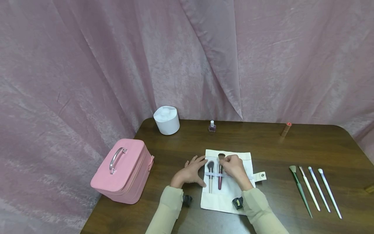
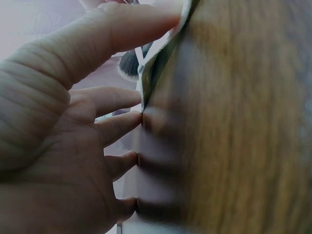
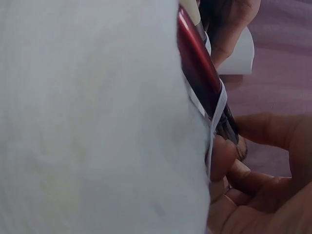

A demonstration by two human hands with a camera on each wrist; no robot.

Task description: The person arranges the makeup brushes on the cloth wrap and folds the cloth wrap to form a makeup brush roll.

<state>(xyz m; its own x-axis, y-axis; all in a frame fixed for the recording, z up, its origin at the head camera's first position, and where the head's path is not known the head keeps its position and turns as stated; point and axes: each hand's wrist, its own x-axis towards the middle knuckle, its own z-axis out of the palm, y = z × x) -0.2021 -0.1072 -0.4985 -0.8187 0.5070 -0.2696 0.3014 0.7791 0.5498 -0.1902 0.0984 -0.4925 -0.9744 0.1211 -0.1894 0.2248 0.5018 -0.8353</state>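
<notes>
A white fabric brush roll (image 1: pixel 222 203) lies unrolled on the table, with a pale elastic band (image 1: pixel 214 174) across it. Tucked under the band are a dark-red-handled makeup brush (image 1: pixel 220 182) and a pale-handled makeup brush (image 1: pixel 210 166). My right hand (image 1: pixel 234 168) pinches the red brush near its bristle end; the right wrist view shows thumb and fingers around its dark ferrule (image 3: pixel 226 129). With fingers spread, my left hand (image 1: pixel 189 173) rests at the roll's left edge. In the left wrist view its thumb (image 2: pixel 112 36) lies on the fabric and the fingertips touch the tabletop.
Several loose brushes (image 1: pixel 301 188) lie to the right. A pink case (image 1: pixel 122 172) stands left, a white tissue holder (image 1: pixel 168 125) behind it. Along the back are a nail polish bottle (image 1: pixel 212 127) and a brown tube (image 1: pixel 286 130). The roll's snap tab (image 1: pixel 260 176) sticks out rightward.
</notes>
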